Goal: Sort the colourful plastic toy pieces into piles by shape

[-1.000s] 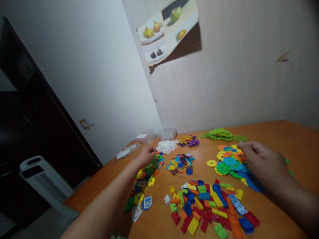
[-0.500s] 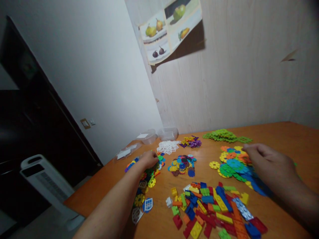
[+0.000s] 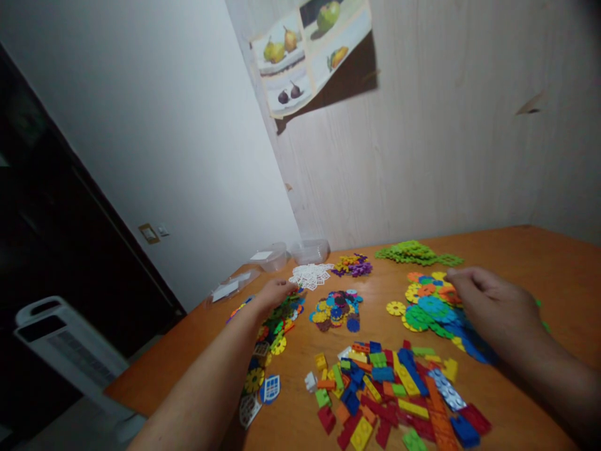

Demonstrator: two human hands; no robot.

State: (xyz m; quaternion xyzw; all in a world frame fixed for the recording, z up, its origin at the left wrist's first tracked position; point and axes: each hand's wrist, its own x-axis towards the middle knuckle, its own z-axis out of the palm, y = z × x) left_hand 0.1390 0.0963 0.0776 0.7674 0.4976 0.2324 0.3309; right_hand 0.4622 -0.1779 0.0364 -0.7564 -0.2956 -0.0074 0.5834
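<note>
The left hand lies with its fingers curled down on the far end of a long strip of mixed flower pieces. I cannot tell whether anything is pinched between the fingers. This strip runs along the left of the brick heap, which is the scatter of red, blue, yellow, green and orange bricks at the near middle of the table.

The right hand hovers low, beyond the brick heap and to its right. Its fingers are bent together over a pile of large gear discs in blue, green, orange and yellow. The fingertips are drawn close at the pile's far edge, by an orange disc, but I cannot make out whether they hold a piece.

A blue window piece lies just left of the brick heap, with a white window piece beside it. Straight beyond the heap is a small cluster of little discs. Farther on are white lattice pieces and a purple and yellow pile. A spread of green pieces lies beyond the gear discs.

Two clear tubs and a clear lid stand at the table's far left edge, well away from the heap. A fruit poster hangs on the wall above. A white tower fan stands on the floor, well to the heap's left.
</note>
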